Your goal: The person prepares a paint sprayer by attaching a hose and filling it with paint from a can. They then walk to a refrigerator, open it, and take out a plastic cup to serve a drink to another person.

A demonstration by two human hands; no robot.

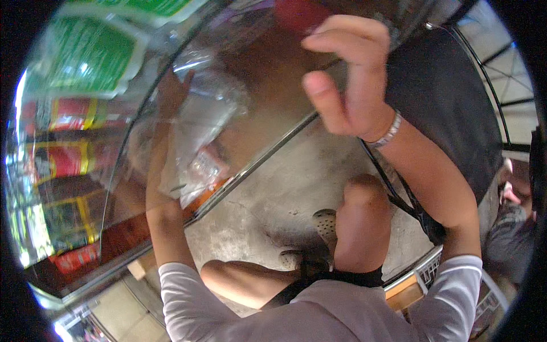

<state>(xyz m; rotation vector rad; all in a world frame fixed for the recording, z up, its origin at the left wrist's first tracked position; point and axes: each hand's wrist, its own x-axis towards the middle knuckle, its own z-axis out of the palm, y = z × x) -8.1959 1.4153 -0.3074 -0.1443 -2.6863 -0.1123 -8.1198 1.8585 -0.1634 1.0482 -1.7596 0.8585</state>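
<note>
My left arm reaches in behind a clear pane (122,165). My left hand (174,94) is dim and blurred through it, beside a crumpled clear plastic bag (213,105). Its fingers are too unclear to show whether they grip the bag. Raised at the upper right, my right hand (353,68) has curved fingers and a thumb set apart, with nothing seen between them. A bracelet (388,130) circles that wrist. Close to its fingertips lies a blurred red thing (302,14). Lower in the case sits a small clear-wrapped packet (206,166).
Green packs (94,54) and red-and-yellow packs (71,114) stand at the left. A metal-edged frame (256,154) crosses the middle above a concrete floor (256,199). Dark fabric (444,108) hangs on the right. Another person (510,228) is at the far right.
</note>
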